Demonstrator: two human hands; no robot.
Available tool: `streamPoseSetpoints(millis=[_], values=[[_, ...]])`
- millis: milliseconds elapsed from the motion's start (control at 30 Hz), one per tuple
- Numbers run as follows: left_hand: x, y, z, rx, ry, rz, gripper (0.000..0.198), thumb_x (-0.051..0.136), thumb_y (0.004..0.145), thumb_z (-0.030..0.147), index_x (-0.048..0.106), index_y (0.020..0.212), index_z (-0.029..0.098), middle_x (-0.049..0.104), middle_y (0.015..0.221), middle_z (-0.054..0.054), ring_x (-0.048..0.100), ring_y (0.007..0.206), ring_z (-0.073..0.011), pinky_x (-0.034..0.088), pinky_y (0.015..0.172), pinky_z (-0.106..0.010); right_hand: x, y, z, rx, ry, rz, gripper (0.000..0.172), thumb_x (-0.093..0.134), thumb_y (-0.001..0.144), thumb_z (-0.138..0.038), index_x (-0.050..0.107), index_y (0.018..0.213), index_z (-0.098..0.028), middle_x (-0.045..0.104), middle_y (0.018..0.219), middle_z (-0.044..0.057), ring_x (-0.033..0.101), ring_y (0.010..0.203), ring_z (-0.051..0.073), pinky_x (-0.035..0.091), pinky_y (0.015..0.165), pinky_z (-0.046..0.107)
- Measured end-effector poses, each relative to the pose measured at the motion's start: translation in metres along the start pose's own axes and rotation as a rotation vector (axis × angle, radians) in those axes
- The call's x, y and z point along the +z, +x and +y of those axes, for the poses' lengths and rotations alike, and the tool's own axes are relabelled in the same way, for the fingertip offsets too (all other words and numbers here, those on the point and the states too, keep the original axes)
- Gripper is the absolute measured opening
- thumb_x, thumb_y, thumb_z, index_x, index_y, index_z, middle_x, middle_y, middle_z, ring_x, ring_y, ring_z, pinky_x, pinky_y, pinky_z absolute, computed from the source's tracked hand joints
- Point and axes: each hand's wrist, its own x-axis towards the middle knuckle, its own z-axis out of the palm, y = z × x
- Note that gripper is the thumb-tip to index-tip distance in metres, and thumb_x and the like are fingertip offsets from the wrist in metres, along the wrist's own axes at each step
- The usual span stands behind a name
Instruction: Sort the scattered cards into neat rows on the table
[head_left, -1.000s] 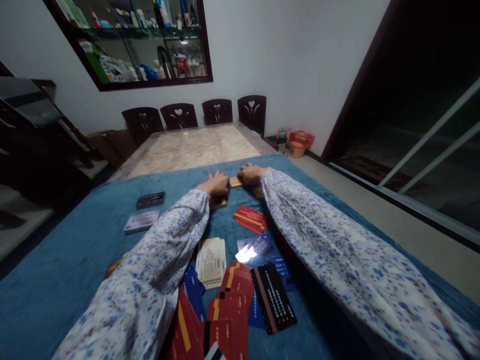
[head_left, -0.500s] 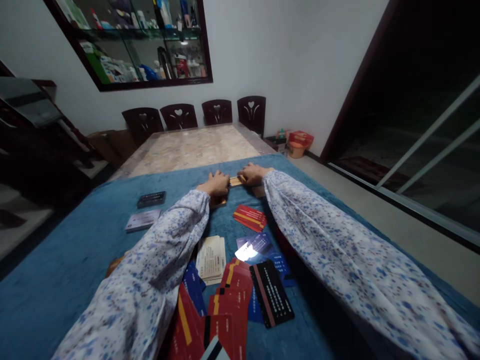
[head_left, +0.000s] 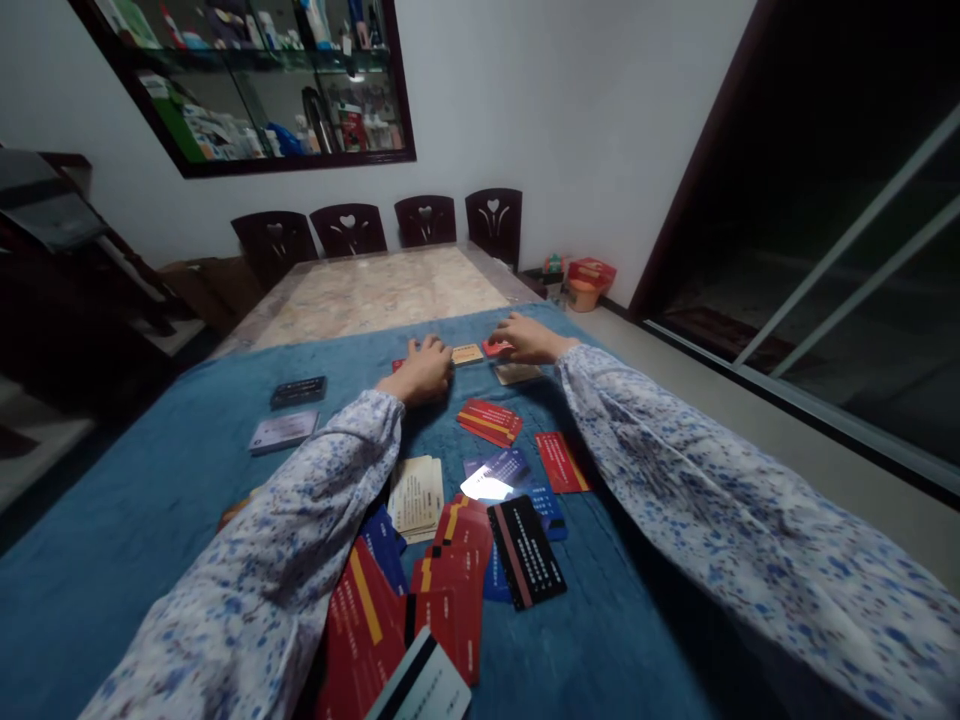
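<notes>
My left hand (head_left: 421, 372) is low over the far part of the blue cloth, fingers apart and bent. A red card (head_left: 397, 365) shows partly beside it; what lies under the palm is hidden. Just right of its fingers lies a yellowish card stack (head_left: 466, 355). My right hand (head_left: 529, 340) reaches in from the right, its fingers spread and curved over a red card (head_left: 493, 348); whether they touch it I cannot tell. Below that hand is a beige card (head_left: 517, 373). Nearer me lies a fanned group of red cards (head_left: 490, 421).
On the blue cloth (head_left: 187, 480), black cards (head_left: 298, 392) and pale lilac cards (head_left: 283, 432) lie at left. Nearer are cream cards (head_left: 417, 497), a black card (head_left: 526, 552), a single red card (head_left: 561, 462) and overlapping red cards (head_left: 450, 580). Chairs (head_left: 495, 222) stand beyond the table.
My hands have moved apart, the right one away from the yellowish cards. The beige card and the red card near my right hand show more now. The view has shifted slightly.
</notes>
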Motion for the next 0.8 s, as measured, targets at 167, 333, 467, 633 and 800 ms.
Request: streamPoseSetpoints(millis=[167,333,467,633,800], values=[[-0.004,-0.013,0.01,0.031,-0.013,0.009,0.044,0.05,0.09,0.022,0.054,0.133,0.013,0.055,0.142,-0.022,0.036,0.141,-0.0363,0.032,0.111,-0.062,-0.001,-0.032,-0.004,-0.046,0.024,0.049,0.032,0.059,0.092,-0.02,0.072,0.12,-0.016,0.068,0.114,0.015,0.05,0.104,0.027,0.033,0.079,0.033],[-0.008,-0.026,0.024,0.077,-0.038,0.015,0.04,0.052,0.09,0.021,0.056,0.129,0.016,0.053,0.145,-0.021,0.035,0.143,-0.0365,0.031,0.112,-0.062,0.002,-0.057,-0.008,-0.069,0.058,0.072,0.028,0.058,0.092,-0.018,0.074,0.115,-0.017,0.068,0.118,0.014,0.049,0.101,0.026,0.032,0.08,0.034],[-0.009,-0.037,0.039,0.112,-0.038,0.035,0.037,0.051,0.091,0.021,0.059,0.127,0.016,0.054,0.143,-0.021,0.036,0.142,-0.0371,0.03,0.113,-0.063,0.005,-0.075,-0.013,-0.067,0.085,0.082,0.026,0.058,0.092,-0.018,0.075,0.112,-0.018,0.068,0.118,0.014,0.049,0.101,0.026,0.033,0.082,0.034],[-0.008,-0.048,0.054,0.167,-0.037,0.05,0.04,0.054,0.087,0.018,0.059,0.127,0.017,0.056,0.14,-0.019,0.035,0.143,-0.0361,0.031,0.112,-0.062,0.011,-0.092,-0.024,-0.07,0.106,0.101,0.025,0.058,0.093,-0.02,0.076,0.11,-0.019,0.07,0.11,0.013,0.05,0.103,0.027,0.035,0.082,0.035],[-0.006,-0.056,0.062,0.198,-0.044,0.002,0.054,0.06,0.078,0.014,0.056,0.132,0.017,0.053,0.148,-0.018,0.033,0.145,-0.0387,0.03,0.113,-0.065,0.019,-0.103,-0.039,-0.091,0.139,0.127,0.024,0.058,0.095,-0.023,0.075,0.111,-0.02,0.07,0.112,0.013,0.05,0.104,0.027,0.036,0.084,0.037]])
